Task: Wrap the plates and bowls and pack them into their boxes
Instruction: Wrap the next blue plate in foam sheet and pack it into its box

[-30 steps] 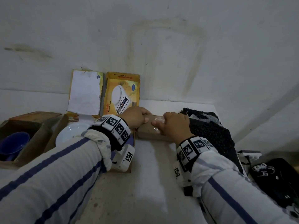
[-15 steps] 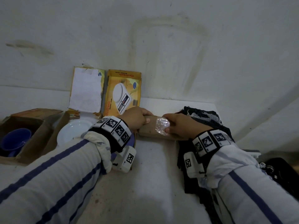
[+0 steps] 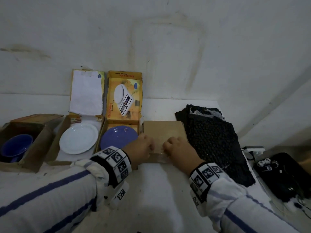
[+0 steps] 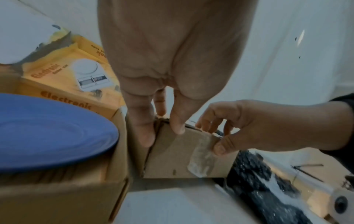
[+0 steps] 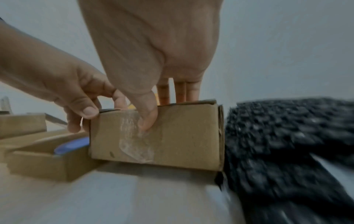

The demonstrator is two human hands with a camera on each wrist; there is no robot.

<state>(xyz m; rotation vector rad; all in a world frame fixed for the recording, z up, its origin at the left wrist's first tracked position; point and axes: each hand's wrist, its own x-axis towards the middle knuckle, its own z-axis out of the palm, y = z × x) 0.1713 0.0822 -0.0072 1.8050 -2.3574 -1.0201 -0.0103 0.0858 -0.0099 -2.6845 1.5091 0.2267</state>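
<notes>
The small brown box (image 3: 162,138) now lies flat on the surface, where earlier it was held tilted; the tape strip (image 5: 135,136) is pressed down, so it looks sealed. The left hand (image 3: 141,148) and right hand (image 3: 178,149) pinch its near edge, and the unwrapped blue plate (image 3: 118,137) sits just left of that grip.

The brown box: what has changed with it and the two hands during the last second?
The right hand pressed the clear tape down over the brown box front edge. The left hand kept steadying the box. The plates stayed in their boxes.
</notes>
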